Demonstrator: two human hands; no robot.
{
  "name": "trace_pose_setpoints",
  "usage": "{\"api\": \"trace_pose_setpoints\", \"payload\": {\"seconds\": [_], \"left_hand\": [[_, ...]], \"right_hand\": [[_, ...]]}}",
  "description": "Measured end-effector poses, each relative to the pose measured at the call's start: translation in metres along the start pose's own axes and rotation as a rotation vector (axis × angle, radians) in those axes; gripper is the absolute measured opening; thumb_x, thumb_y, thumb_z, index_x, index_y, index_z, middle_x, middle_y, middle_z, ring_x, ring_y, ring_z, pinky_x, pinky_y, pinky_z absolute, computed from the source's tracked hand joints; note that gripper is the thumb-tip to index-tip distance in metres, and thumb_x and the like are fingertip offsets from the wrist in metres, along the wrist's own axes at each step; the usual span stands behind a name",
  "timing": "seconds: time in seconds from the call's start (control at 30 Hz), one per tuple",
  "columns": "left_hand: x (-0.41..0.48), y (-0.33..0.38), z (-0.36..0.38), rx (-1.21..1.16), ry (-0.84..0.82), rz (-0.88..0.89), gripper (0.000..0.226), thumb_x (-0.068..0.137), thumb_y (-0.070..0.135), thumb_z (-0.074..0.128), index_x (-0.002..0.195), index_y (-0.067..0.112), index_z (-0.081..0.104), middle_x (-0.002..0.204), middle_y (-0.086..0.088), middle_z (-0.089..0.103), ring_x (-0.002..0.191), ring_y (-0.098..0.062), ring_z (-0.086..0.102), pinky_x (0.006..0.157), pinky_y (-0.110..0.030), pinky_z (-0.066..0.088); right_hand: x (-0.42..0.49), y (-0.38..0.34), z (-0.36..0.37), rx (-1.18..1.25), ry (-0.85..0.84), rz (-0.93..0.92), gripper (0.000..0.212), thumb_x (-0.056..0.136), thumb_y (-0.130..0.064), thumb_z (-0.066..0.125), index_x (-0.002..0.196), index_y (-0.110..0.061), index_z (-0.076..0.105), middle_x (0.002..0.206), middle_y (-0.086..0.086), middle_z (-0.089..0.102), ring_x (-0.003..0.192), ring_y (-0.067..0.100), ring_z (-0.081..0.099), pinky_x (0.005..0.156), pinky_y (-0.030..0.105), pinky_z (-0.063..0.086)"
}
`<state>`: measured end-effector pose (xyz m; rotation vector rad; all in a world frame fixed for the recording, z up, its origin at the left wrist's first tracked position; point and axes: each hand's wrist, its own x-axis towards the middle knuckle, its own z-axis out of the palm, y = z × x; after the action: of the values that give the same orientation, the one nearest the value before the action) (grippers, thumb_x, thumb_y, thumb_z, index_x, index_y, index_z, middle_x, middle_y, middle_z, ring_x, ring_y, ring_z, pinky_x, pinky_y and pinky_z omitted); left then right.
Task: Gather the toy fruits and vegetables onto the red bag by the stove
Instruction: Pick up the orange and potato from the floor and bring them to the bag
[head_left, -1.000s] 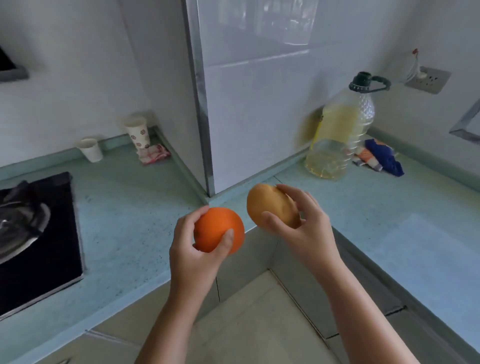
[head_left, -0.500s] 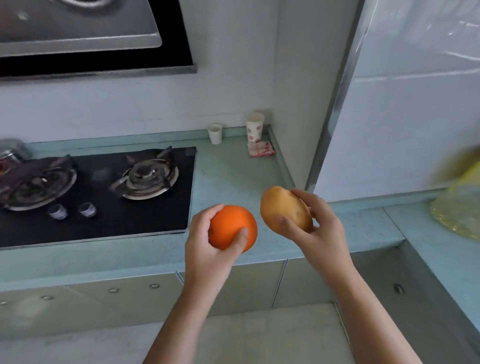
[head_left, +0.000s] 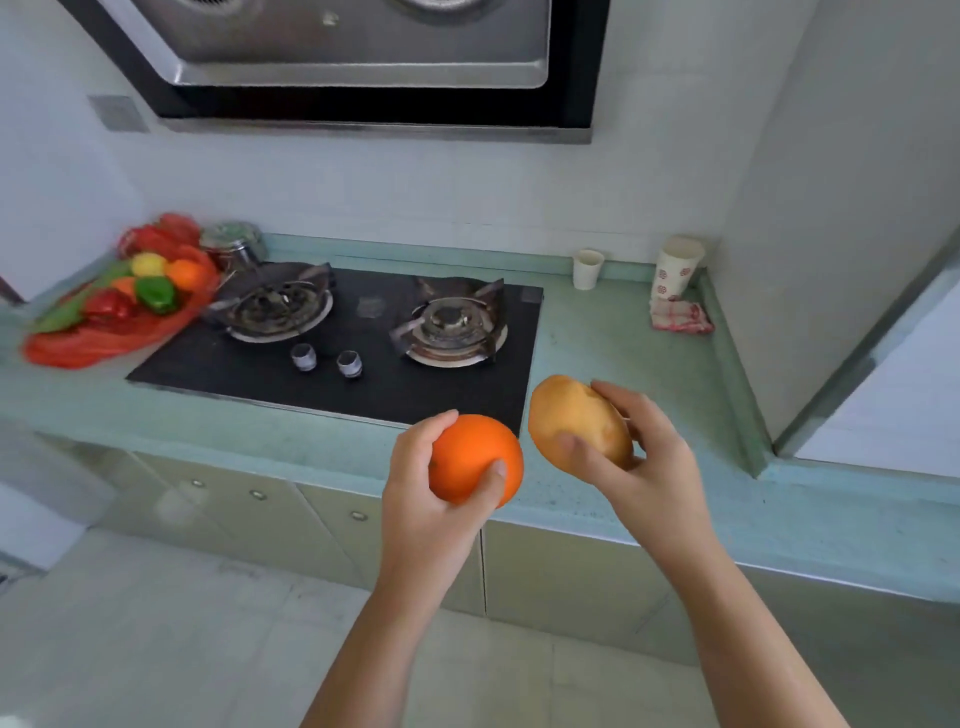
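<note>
Orange toy orange (head_left: 475, 457) gripped in left hand (head_left: 431, 514); potato (head_left: 576, 423) gripped in right hand (head_left: 649, 467)

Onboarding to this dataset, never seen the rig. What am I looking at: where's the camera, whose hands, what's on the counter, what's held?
There is no robot here: a person works bare-handed. Every picture comes from one wide-angle camera on their head, looking forward and down. The left hand grips an orange. The right hand grips what looks like a potato. Neither is set down yet. On the counter sits a two-burner stove. The red bag lies left of it, with toy produce such as a green pepper on it. At the right are a paper cup and a cloth.
</note>
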<state>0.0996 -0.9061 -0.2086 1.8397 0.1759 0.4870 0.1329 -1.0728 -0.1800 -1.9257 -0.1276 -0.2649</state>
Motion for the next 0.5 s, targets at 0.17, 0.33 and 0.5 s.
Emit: {"api": "trace_pose_setpoints", "payload": {"seconds": [0.17,0.33,0.5], "left_hand": [[0.005,-0.023,-0.076,0.041,0.083,-0.016,0.05,0.065,0.039,0.069,0.11,0.045,0.048,0.116,0.025,0.047,0.105,0.01,0.045,0.082,-0.025,0.048],[0.005,-0.055,-0.173,0.021,0.174,-0.077,0.05,0.071,0.03,0.076,0.112,0.042,0.049,0.115,0.023,0.047,0.104,0.011,0.045,0.078,-0.018,0.043],[0.005,-0.083,-0.273,0.04,0.263,-0.136,0.049,0.073,0.024,0.075,0.107,0.045,0.048,0.112,0.024,0.047,0.103,0.005,0.048,0.073,-0.009,0.039]], "right_hand": [[-0.013,-0.03,0.072,0.029,-0.092,0.0,0.053,0.062,-0.046,0.068,0.113,-0.038,0.054,0.112,-0.017,0.055,0.096,-0.01,0.048,0.08,0.025,0.047],[-0.033,-0.07,0.158,0.047,-0.177,-0.016,0.052,0.062,-0.044,0.068,0.112,-0.04,0.053,0.108,-0.012,0.056,0.096,-0.008,0.048,0.074,0.016,0.042],[-0.06,-0.109,0.254,0.097,-0.294,-0.035,0.045,0.073,-0.026,0.074,0.112,-0.036,0.053,0.107,-0.014,0.055,0.093,-0.01,0.048,0.065,0.011,0.044]]}}
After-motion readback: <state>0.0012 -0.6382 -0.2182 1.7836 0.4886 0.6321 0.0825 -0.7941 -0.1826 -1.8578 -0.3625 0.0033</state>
